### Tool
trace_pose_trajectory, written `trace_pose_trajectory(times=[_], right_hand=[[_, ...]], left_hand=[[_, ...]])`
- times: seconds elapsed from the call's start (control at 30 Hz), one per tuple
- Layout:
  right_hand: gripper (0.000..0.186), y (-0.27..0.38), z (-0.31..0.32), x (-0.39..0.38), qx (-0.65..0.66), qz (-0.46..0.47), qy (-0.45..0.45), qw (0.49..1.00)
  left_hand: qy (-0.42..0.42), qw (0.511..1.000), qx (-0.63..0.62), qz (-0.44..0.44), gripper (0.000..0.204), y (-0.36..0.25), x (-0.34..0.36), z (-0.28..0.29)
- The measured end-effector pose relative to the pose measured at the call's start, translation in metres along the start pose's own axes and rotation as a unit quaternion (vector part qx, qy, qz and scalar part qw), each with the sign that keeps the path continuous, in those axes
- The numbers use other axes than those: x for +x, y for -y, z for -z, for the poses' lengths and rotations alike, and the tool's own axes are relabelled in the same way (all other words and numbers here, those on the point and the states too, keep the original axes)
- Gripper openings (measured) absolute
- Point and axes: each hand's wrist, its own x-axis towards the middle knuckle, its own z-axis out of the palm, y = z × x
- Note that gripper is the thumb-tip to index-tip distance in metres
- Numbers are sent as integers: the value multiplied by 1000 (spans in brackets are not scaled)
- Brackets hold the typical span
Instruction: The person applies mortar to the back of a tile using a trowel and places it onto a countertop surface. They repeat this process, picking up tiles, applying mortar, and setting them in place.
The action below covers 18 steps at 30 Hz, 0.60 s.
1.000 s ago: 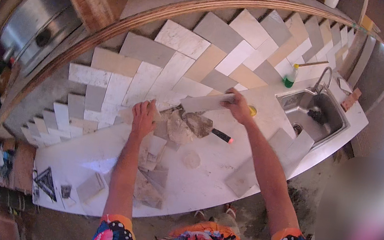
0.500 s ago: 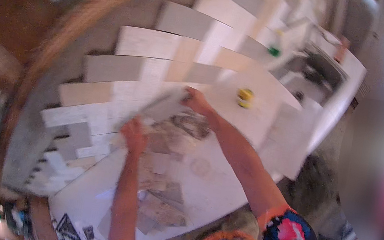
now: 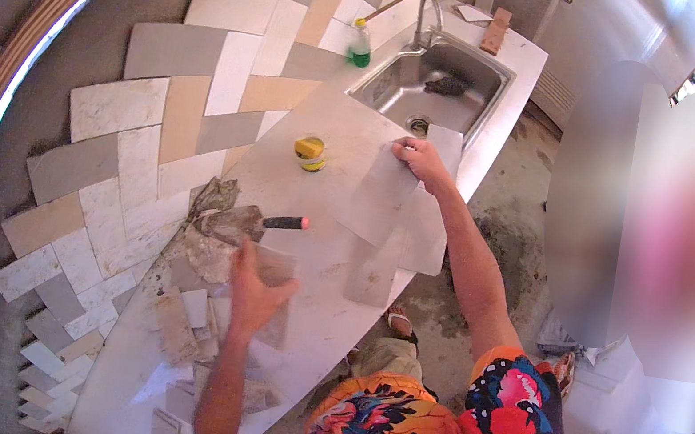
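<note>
My right hand (image 3: 421, 163) is closed at the upper corner of a thin grey tile (image 3: 377, 199), which lies over the right side of the white countertop (image 3: 281, 180), close to the sink. Other pale tiles (image 3: 427, 238) are beside and under it. My left hand (image 3: 258, 289) hovers over the counter with thumb and fingers apart, holding nothing. Just beyond it lies a trowel with a black, orange-tipped handle (image 3: 282, 222); its blade rests by a crumpled, mortar-smeared plastic bag (image 3: 216, 197). A small yellow round object (image 3: 310, 154) stands farther up the counter.
Staggered grey, beige and white tiles (image 3: 127, 157) cover the wall on the left. A steel sink (image 3: 385, 88) with a tap (image 3: 431, 18), a green bottle (image 3: 361, 47) and a wooden block (image 3: 496, 33) are at the far end. Tile offcuts (image 3: 174, 326) litter the near counter. A blurred person (image 3: 685, 241) is at right.
Both hands held a grey tile up near the wall. My right hand has moved right to the tiles beside the sink, and my left hand has let go. The view has turned.
</note>
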Motion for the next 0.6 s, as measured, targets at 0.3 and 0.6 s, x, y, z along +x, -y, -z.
trace_pose_trajectory(times=[0.3, 0.6], right_hand=[[36, -23, 23, 55, -215, -19, 59, 975], [42, -35, -43, 97, -443, 142, 163, 870]], left_hand=[[84, 983, 126, 105, 130, -118, 43, -186], [32, 963, 249, 101, 119, -82, 34, -221]])
